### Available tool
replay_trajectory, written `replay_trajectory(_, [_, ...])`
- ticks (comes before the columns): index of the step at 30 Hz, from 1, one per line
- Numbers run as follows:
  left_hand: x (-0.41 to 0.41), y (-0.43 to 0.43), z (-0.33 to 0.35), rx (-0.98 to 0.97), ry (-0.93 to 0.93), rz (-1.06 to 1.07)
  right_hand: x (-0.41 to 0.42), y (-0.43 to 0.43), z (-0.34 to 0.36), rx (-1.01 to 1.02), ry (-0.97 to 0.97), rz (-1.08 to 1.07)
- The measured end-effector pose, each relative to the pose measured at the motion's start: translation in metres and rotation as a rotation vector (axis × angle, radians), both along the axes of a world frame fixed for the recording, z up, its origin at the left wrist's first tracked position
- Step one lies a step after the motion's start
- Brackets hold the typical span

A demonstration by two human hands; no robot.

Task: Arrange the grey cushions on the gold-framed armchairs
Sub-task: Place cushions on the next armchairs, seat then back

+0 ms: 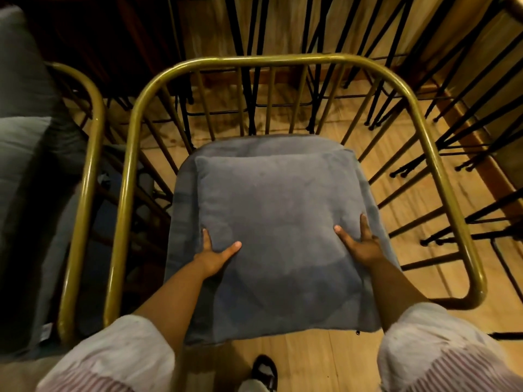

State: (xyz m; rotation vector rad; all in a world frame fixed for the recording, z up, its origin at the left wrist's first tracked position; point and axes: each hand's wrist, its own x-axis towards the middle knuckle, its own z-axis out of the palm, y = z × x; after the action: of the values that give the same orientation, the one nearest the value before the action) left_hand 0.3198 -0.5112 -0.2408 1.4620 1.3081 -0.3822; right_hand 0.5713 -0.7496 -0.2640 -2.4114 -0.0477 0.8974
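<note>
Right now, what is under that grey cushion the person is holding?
Under the grey cushion lies the armchair's grey seat pad, showing around its edges. Both hands, left and right, grip its sides. The pad's middle is covered.

Single head-worn view, steeply downward and forward, close over a gold-framed armchair (441, 154) seat and wooden floor (305, 360).
</note>
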Motion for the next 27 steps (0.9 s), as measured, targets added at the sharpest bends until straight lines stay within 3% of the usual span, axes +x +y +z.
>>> replay_trajectory(7, [-0.002,-0.008,0.045,0.068,-0.185,-0.019,-0.049,0.043,0.046,-0.060,-0.242,0.053])
replay_trajectory(12, [-0.041,0.006,0.103,0.296,-0.285,0.001,-0.118,0.113,0.103,0.188,-0.254,0.223])
replay_trajectory(22, [-0.226,0.129,0.189,0.577,-0.360,0.107,-0.303,0.295,0.183,0.446,-0.187,0.530])
replay_trajectory(27, [-0.338,0.222,0.209,0.636,-0.248,0.266,-0.398,0.391,0.189,0.498,-0.037,0.596])
